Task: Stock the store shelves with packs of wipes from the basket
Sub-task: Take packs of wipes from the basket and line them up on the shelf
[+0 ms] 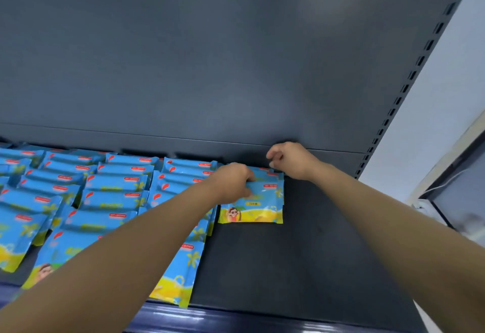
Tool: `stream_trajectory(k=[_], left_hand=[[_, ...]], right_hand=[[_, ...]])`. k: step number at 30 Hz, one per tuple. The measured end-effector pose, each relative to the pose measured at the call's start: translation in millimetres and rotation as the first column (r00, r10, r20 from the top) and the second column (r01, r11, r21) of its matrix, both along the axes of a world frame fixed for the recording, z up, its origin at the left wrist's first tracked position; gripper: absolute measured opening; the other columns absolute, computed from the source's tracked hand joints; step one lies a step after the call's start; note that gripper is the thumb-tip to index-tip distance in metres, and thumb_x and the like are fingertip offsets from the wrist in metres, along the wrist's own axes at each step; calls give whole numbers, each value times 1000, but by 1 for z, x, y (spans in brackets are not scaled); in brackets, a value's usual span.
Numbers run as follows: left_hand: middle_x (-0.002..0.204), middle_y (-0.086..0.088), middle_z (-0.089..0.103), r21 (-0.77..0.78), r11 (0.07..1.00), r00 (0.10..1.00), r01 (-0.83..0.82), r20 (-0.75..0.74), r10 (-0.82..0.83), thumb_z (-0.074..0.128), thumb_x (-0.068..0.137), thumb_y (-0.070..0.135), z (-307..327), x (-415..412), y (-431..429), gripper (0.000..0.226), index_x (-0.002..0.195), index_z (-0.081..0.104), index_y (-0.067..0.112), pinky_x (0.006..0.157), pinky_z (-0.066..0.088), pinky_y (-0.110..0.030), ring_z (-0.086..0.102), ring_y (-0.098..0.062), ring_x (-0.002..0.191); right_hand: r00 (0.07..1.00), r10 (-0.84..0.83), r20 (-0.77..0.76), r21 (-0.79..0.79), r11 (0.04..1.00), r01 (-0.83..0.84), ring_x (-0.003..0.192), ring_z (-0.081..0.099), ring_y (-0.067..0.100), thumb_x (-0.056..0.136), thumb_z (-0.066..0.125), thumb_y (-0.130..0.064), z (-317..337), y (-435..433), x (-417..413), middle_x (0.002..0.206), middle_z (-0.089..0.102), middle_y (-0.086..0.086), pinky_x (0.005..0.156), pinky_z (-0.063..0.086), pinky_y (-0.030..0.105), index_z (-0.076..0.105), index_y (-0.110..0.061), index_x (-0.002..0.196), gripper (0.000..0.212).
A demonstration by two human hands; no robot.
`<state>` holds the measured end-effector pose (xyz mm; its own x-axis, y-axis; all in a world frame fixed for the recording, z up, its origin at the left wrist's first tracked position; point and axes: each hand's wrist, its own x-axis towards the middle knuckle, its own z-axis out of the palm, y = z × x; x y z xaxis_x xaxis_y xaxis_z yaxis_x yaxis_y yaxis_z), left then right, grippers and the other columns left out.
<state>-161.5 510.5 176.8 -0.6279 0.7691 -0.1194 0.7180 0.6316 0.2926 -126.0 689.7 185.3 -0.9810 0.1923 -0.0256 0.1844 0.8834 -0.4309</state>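
At the back of the shelf [301, 254], just right of the filled rows [115, 193], a new row is starting. The left hand [233, 183] grips the upper left edge of the front pack [254, 204], fingers curled over it. The right hand [288, 159] hangs just behind the pack's far right corner, fingers curled; I can't tell whether it pinches anything. I'd say lean the pack back and square it with the neighbouring row before letting go
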Motion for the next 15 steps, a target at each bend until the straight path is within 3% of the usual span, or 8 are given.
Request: stream_trajectory(k=[6,15], left_hand=[[120,-7,53,-64,998,961,11,-273,-28,57,88,31,-14,-5,11,39,123,55,16,94,33,-36,45,-26,115],[120,-3,51,167,984,862,56,-506,36,55,89,28,31,18,-49,36,124,52,18,94,28,-32,43,-23,116]], right_hand=[[989,-51,-140,22,998,55,103,59,22,89,58,-15,5,-8,25,110,64,6,90,48,34,63,-12,114,25],[928,82,-364,326,944,44,117,45,28,91,55,-19,33,-70,54,125,54,8,97,38,40,53,-11,127,37]])
